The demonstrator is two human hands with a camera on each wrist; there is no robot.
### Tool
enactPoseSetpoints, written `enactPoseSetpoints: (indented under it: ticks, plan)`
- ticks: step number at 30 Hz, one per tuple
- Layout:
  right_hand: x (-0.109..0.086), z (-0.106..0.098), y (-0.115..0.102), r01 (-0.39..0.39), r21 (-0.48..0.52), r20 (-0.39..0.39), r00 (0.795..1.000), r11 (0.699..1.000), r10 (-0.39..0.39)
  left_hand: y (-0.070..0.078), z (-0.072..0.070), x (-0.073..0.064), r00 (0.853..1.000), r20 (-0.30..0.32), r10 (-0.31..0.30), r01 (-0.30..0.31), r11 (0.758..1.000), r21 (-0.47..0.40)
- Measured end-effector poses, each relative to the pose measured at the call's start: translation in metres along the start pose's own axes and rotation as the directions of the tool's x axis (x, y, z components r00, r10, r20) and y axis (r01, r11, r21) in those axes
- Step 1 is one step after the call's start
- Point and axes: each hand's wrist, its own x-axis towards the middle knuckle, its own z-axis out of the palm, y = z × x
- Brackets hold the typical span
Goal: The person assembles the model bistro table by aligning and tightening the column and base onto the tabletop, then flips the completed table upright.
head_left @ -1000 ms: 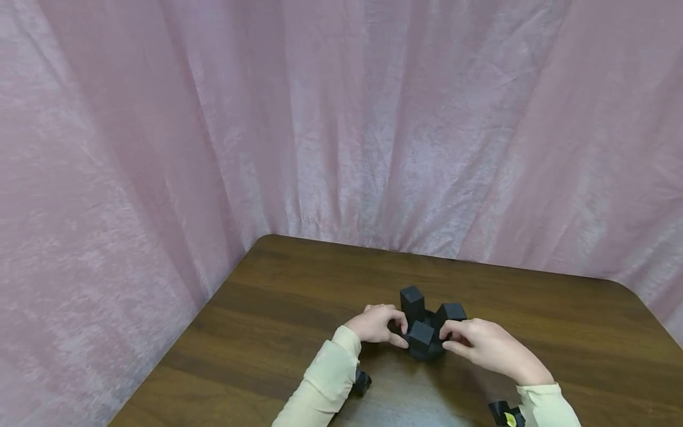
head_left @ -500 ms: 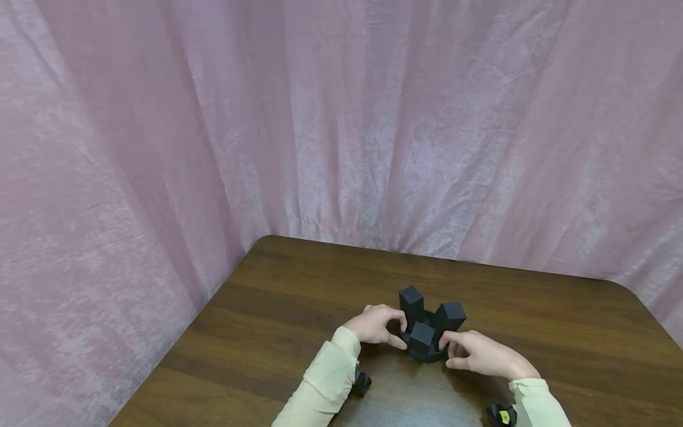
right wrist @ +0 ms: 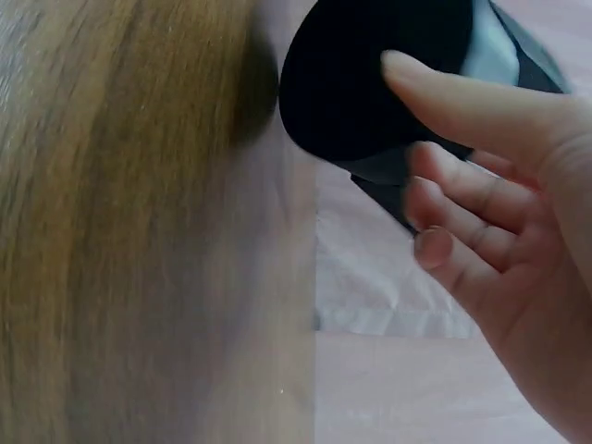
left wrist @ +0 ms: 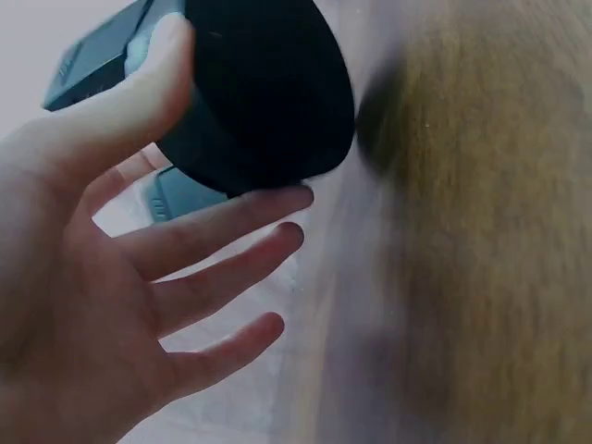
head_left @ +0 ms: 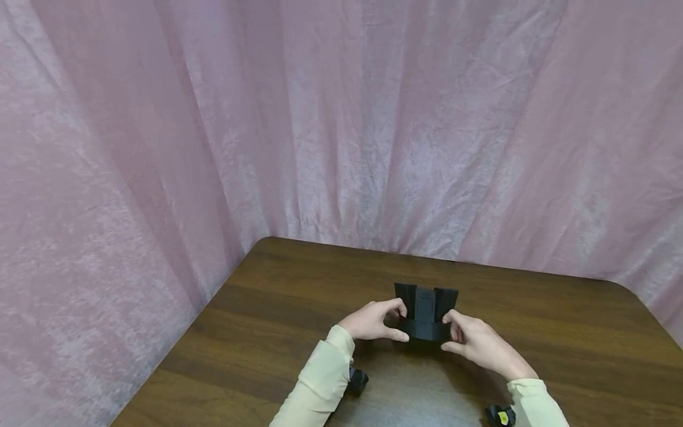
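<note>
A black piece with a round base and three upright blocky prongs (head_left: 424, 305) is held between both hands in the head view. It leans away from the person, so the prongs' outer faces show and their tops are hidden. My left hand (head_left: 372, 321) grips the base's left side, thumb on the near face and fingers behind. On the right side, my right hand (head_left: 482, 347) pinches the base between thumb and curled fingers. In the left wrist view the dark round underside (left wrist: 268, 92) faces the camera, its rim right by its reflection on the table.
The brown wooden table (head_left: 299, 284) has rounded far corners. Behind it and along the left hangs a pink velvet curtain (head_left: 341, 130). Black wrist-worn devices show beneath the left sleeve (head_left: 325, 373) and beside the right sleeve (head_left: 536, 403).
The black piece has tipped away from the person, from its block tops showing to its outer side showing. The right hand moved slightly down and left, then both hands shifted with the tilt.
</note>
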Motion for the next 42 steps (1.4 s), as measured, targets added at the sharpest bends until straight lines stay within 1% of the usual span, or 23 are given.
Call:
enactPoseSetpoints:
  ticks: [3, 7, 9, 12, 15, 18, 20, 23, 27, 29, 33, 36, 38, 42]
  plan:
    - [0.001, 0.002, -0.001, -0.003, -0.030, -0.085, 0.996, 1.000, 0.000, -0.001, 0.001, 0.000, 1.000, -0.020, -0.004, 0.003, 1.000, -0.014]
    - [0.002, 0.001, -0.002, 0.018, -0.063, -0.182, 0.983, 0.998, -0.029, 0.002, 0.001, 0.000, 0.995, -0.101, -0.003, 0.004, 1.000, 0.013]
    - [0.003, 0.000, -0.003, 0.019, -0.074, -0.223, 0.974, 0.997, -0.035, 0.004, -0.001, -0.001, 0.989, -0.150, 0.002, 0.004, 0.999, 0.038]
    - [0.004, -0.002, -0.005, 0.016, -0.075, -0.276, 0.961, 0.997, -0.037, 0.006, -0.005, -0.003, 0.974, -0.227, 0.019, -0.004, 0.998, 0.065]
    - [0.004, -0.005, -0.007, 0.008, -0.071, -0.293, 0.956, 0.997, -0.028, 0.007, -0.006, -0.003, 0.956, -0.288, 0.057, -0.040, 0.997, 0.062]
    - [0.004, -0.006, -0.009, 0.002, -0.066, -0.298, 0.954, 0.998, -0.022, 0.008, -0.006, -0.003, 0.939, -0.330, 0.100, -0.091, 0.995, 0.042]
    - [0.004, -0.007, -0.011, -0.002, -0.051, -0.294, 0.956, 0.999, -0.013, 0.009, -0.007, -0.003, 0.927, -0.355, 0.120, -0.113, 0.993, 0.040]
    - [0.004, -0.009, -0.014, -0.013, -0.019, -0.271, 0.962, 1.000, 0.007, 0.010, -0.008, -0.003, 0.916, -0.384, 0.113, -0.112, 0.993, 0.027]
    - [0.003, -0.011, -0.019, -0.067, 0.023, -0.212, 0.975, 0.997, 0.070, 0.013, -0.011, -0.004, 0.915, -0.391, 0.098, -0.099, 0.995, 0.018]
    - [0.001, -0.012, -0.021, -0.100, 0.026, -0.190, 0.976, 0.995, 0.103, 0.015, -0.012, -0.004, 0.915, -0.388, 0.107, -0.105, 0.994, 0.025]
    - [0.001, -0.014, -0.024, -0.167, 0.028, -0.163, 0.972, 0.986, 0.169, 0.017, -0.013, -0.004, 0.914, -0.390, 0.117, -0.122, 0.993, 0.012]
    - [0.003, -0.016, -0.025, -0.196, 0.074, -0.141, 0.969, 0.978, 0.205, 0.019, -0.013, -0.003, 0.915, -0.388, 0.111, -0.130, 0.991, -0.025]
    - [0.005, -0.017, -0.026, -0.199, 0.104, -0.128, 0.969, 0.974, 0.211, 0.019, -0.013, -0.001, 0.920, -0.378, 0.106, -0.136, 0.989, -0.053]
    - [0.004, -0.019, -0.027, -0.193, 0.155, -0.098, 0.973, 0.969, 0.210, 0.020, -0.011, 0.000, 0.938, -0.336, 0.090, -0.140, 0.982, -0.128]
